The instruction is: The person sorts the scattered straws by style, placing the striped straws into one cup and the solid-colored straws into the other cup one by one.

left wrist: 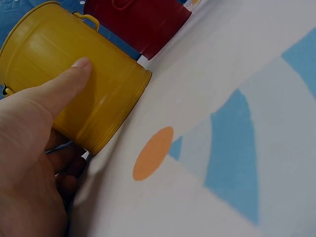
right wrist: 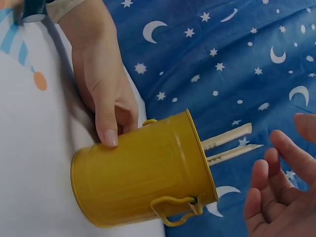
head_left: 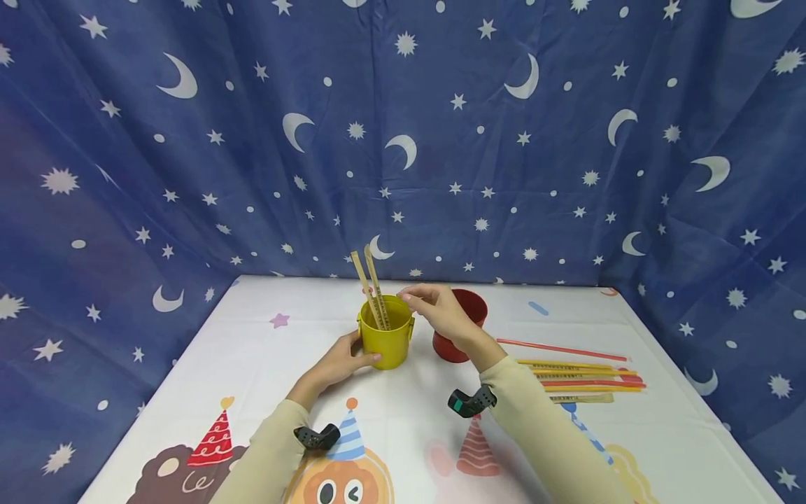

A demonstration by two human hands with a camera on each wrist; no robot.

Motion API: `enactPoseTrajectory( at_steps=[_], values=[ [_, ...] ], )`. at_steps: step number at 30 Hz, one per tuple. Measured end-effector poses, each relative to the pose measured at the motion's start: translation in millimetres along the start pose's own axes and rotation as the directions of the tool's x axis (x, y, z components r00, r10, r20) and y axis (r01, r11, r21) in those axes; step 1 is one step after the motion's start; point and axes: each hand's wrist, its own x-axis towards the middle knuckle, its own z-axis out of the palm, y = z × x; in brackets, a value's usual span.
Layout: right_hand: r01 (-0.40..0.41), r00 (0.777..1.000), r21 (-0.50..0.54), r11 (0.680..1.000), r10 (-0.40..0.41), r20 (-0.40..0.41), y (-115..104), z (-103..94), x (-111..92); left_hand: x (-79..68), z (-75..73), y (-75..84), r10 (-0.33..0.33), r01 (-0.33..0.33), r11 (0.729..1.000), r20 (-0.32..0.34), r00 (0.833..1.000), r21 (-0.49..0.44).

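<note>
A yellow metal bucket (head_left: pixel 385 346) with small side handles stands upright on the table. Two slim tan sticks (head_left: pixel 370 283) with printed lettering lean inside it, their upper ends above the rim. My left hand (head_left: pixel 336 362) holds the bucket from the left, thumb (left wrist: pixel 74 81) against its wall and the other fingers partly hidden behind it. Over the bucket's right rim, my right hand (head_left: pixel 441 311) hovers with loosely bent fingers and nothing between them; the right wrist view shows these fingers (right wrist: pixel 284 180) apart from the stick ends. Partly behind this hand is a red bucket (head_left: pixel 469 308).
Several thin red, yellow and tan sticks (head_left: pixel 585 372) lie side by side at the table's right, with one red stick (head_left: pixel 560 348) behind them. A white cloth with party-hat cartoons (head_left: pixel 220 437) covers the table. A blue starry curtain (head_left: pixel 403 140) hangs behind.
</note>
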Motion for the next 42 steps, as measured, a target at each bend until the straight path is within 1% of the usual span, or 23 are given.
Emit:
enactPoseTrajectory(
  at_steps=[3,5,8,12,16,19,24,27,30,34,37,42],
  values=[
    [0.084,0.996,-0.023,0.996,-0.083,0.035,4,-2.7,-9,-0.9,-0.4,-1.3,0.001,-0.001,1.0,-0.009,1.0,-0.003],
    [0.103,0.994,-0.047,0.994,-0.102,0.028,8,-8.3,-17,-0.8,0.0,-1.3,0.003,-0.003,1.0,-0.01,1.0,-0.015],
    [0.104,0.995,-0.075,0.992,-0.104,0.014,17,-20.9,-30,0.1,0.8,-2.0,0.016,-0.016,1.0,-0.002,1.0,-0.025],
    [0.086,0.996,-0.062,0.994,-0.087,-0.005,28,-41.4,-47,-0.1,-0.5,-2.0,0.018,-0.018,1.0,0.011,1.0,-0.024],
    [0.097,0.994,-0.058,0.994,-0.1,-0.05,35,-65.9,-63,0.7,-1.8,-0.1,0.026,-0.026,1.0,0.001,1.0,-0.015],
    [0.09,0.993,-0.083,0.992,-0.096,-0.07,41,-83.4,-72,0.4,-2.9,0.9,0.024,-0.024,1.0,-0.007,1.0,-0.018],
    [0.038,0.998,-0.146,0.988,-0.045,-0.045,58,-111.1,-87,-0.3,-1.5,-0.5,0.008,-0.008,1.0,0.01,1.0,-0.023],
    [0.014,1.0,-0.189,0.982,-0.015,-0.005,70,-125.8,-93,-0.1,-0.1,-1.5,0.008,-0.008,1.0,0.006,1.0,-0.027],
    [-0.003,0.999,-0.22,0.976,0.013,0.045,83,-138.4,-94,0.8,-0.8,-1.2,0.004,-0.004,1.0,-0.006,1.0,-0.02],
    [-0.042,0.993,-0.252,0.967,0.068,0.095,102,-152.5,-95,0.3,-2.5,1.0,-0.006,0.006,1.0,-0.013,1.0,-0.013],
    [-0.071,0.988,-0.265,0.961,0.104,0.112,113,-160.9,-98,-0.2,-1.6,1.1,-0.009,0.008,1.0,-0.01,1.0,-0.017],
    [-0.062,0.986,-0.287,0.956,0.103,0.132,121,-170.6,-105,-0.7,1.7,-2.1,-0.011,0.01,0.999,-0.011,1.0,-0.036]
  ],
)
